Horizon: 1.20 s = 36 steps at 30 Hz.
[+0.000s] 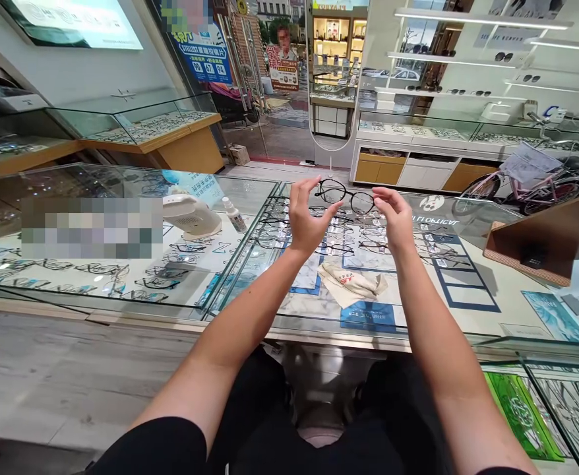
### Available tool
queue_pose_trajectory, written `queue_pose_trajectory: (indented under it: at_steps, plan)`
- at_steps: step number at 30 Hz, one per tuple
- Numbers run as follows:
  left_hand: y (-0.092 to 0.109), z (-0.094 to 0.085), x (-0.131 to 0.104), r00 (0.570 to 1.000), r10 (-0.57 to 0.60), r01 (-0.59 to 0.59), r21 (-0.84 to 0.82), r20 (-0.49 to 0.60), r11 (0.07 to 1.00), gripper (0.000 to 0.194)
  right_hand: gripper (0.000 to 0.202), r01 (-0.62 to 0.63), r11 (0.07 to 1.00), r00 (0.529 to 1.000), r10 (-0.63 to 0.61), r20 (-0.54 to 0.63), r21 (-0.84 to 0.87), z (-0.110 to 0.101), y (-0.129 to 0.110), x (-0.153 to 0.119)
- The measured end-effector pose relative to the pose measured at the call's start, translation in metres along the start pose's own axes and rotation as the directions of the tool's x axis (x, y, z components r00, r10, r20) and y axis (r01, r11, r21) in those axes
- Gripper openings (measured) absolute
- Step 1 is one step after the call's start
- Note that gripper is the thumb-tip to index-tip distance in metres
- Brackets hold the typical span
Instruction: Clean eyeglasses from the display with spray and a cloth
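Observation:
A pair of round, thin black-framed glasses (pixel 347 196) is held up above the glass display counter (pixel 289 323). My left hand (pixel 309 214) grips its left side, with the thumb apart below the frame. The fingers of my right hand (pixel 393 214) pinch its right side. A crumpled beige cloth (pixel 353 284) lies on the glass below, over a blue card (pixel 367 316). Several rows of glasses show in the case under my hands.
Left of my hands stand a white device (pixel 191 214) and a small spray bottle (pixel 234 214). A brown wooden stand (pixel 531 254) is at the right. A green tray (pixel 521 412) sits at the lower right. A bicycle (pixel 531 185) stands beyond the counter.

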<state>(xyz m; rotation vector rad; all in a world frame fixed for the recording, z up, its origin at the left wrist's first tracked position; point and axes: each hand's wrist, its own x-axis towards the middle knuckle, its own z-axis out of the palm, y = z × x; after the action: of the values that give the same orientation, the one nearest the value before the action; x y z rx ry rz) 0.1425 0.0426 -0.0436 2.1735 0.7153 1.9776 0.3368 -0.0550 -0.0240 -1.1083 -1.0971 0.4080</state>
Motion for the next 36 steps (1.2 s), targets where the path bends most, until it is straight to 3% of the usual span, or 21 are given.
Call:
queue_pose_trajectory:
  at_steps: [3,7,13,17,22,25,28,30,32,34,36]
  plan:
    - [0.006,-0.003,0.001,0.995,0.052,-0.052,-0.002,0.084,0.999,0.065,0.029,0.122,0.982,0.990,-0.111,0.089,-0.143,-0.001,-0.011,-0.004]
    - [0.014,-0.006,0.002,0.981,0.107,-0.108,-0.002,0.164,0.994,0.061,0.022,0.208,0.943,0.970,-0.165,0.180,-0.259,0.001,-0.017,-0.008]
    - [0.014,-0.007,0.005,0.963,0.167,-0.153,-0.085,0.212,0.985,0.063,0.023,0.214,0.952,0.953,-0.154,0.261,-0.218,-0.005,-0.010,-0.002]
    - [0.014,-0.004,0.005,0.956,0.133,-0.081,-0.202,0.260,0.976,0.064,0.029,0.146,0.983,0.940,-0.103,0.325,-0.110,-0.010,-0.006,0.001]
    - [0.014,0.000,0.005,0.952,0.087,0.028,-0.364,0.294,0.931,0.065,0.039,-0.079,0.997,0.923,0.066,0.378,0.019,-0.006,-0.003,0.000]
    - [0.015,0.001,0.005,0.950,0.042,0.093,-0.409,0.309,0.908,0.073,0.044,-0.123,0.991,0.930,0.100,0.353,0.044,-0.002,0.001,-0.001]
    - [0.020,0.003,0.002,0.958,-0.129,0.225,-0.389,0.257,0.893,0.080,0.047,-0.109,0.993,0.961,0.094,0.260,0.044,0.005,0.007,-0.001]
    - [0.026,0.004,-0.001,0.922,-0.311,0.377,-0.341,0.232,0.861,0.066,0.044,-0.051,0.999,0.987,0.051,0.153,-0.005,0.011,0.012,-0.004]
    - [0.031,0.005,-0.004,0.838,-0.448,0.535,-0.305,0.312,0.788,0.046,0.034,0.059,0.990,0.997,-0.053,0.049,-0.128,0.019,0.015,-0.009]
    - [0.034,0.006,-0.005,0.744,-0.493,0.646,-0.293,0.451,0.706,0.042,0.023,0.190,0.942,0.981,-0.195,0.012,-0.278,0.025,0.015,-0.015]
    - [0.036,0.007,-0.007,0.684,-0.493,0.703,-0.304,0.537,0.643,0.044,0.018,0.269,0.881,0.959,-0.281,0.027,-0.389,0.030,0.015,-0.021]
